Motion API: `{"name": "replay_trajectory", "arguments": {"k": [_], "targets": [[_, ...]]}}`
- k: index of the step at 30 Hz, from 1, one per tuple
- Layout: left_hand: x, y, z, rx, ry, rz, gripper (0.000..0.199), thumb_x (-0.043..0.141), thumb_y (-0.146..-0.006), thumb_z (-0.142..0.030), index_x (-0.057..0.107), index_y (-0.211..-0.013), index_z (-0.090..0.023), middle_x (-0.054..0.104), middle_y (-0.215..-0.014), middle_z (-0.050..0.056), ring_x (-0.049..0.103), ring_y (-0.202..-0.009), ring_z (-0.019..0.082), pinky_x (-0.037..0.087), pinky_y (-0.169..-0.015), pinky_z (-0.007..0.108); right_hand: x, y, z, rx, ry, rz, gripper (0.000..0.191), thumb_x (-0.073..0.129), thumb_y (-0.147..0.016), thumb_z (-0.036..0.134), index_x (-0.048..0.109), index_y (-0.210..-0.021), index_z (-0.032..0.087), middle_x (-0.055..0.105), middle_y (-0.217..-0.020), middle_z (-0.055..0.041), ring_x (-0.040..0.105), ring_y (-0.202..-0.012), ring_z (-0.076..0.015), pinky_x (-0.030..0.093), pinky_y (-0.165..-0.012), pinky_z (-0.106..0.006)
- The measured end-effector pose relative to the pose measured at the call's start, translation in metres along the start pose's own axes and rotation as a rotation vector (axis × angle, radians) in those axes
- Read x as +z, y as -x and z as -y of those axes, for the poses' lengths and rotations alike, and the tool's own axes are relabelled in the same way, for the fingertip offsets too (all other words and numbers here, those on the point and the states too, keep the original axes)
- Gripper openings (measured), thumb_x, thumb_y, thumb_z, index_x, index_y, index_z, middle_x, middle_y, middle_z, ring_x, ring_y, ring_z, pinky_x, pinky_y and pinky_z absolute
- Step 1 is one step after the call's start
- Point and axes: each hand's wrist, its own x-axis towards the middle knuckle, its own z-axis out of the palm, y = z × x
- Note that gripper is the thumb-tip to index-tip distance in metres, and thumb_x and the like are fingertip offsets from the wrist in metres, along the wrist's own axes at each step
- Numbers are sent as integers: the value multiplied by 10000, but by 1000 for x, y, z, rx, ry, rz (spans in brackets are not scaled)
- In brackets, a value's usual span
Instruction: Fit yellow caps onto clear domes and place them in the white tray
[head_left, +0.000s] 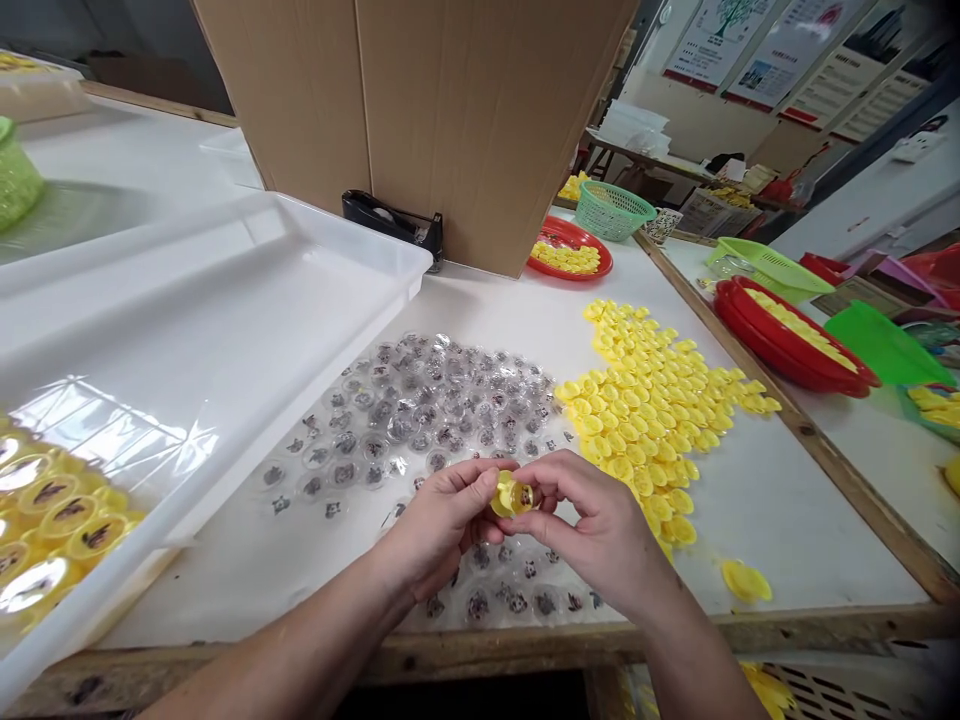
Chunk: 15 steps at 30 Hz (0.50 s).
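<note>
Left hand (442, 510): fingers pinched piece (504, 497), seemingly to steady it
Right hand (600, 520): fingertips nearly closed on its edge, likely for control
Piece: between hands, above discs (450, 400)
Caps (637, 420): spread rightward, probably within reach

"What have you got?"

"I'm holding a small yellow piece (505, 495), tilted, with a dark print showing."

"The rest?"

"Clear printed discs (442, 408) lie scattered on my bench (487, 305), shallow yellow cups (637, 412) clustered beside them."

head-worn view, facing down and forward (close)
</note>
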Motion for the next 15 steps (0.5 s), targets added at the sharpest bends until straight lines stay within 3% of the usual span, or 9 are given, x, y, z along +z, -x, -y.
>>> {"name": "replay_trajectory", "arguments": {"k": [6, 11, 15], "targets": [[-1, 1, 1, -6, 1, 16, 304, 691, -780, -346, 674, -995, -132, 642, -739, 51, 582, -553, 91, 459, -484, 170, -2, -1, 9, -103, 75, -1, 305, 657, -758, 23, 624, -989, 219, 604, -926, 0, 565, -857, -139, 465, -746, -256], [1, 0, 1, 9, 0, 3, 266, 697, -779, -329, 675, -958, -133, 642, -793, 45, 564, -572, 72, 459, -494, 162, 0, 0, 9, -80, 86, -5, 288, 686, -760, 67, 646, -1002, 218, 613, -973, -16, 585, -904, -150, 484, -777, -253], [2, 1, 0, 12, -3, -23, 310, 722, -752, -345, 664, -961, -124, 649, -825, 56, 570, -595, 81, 462, -507, 174, 5, 4, 1, 4, 71, -116, 322, 723, -728, 107, 637, -1019, 216, 576, -1114, -42, 622, -798, -130, 523, -742, -254]]}}
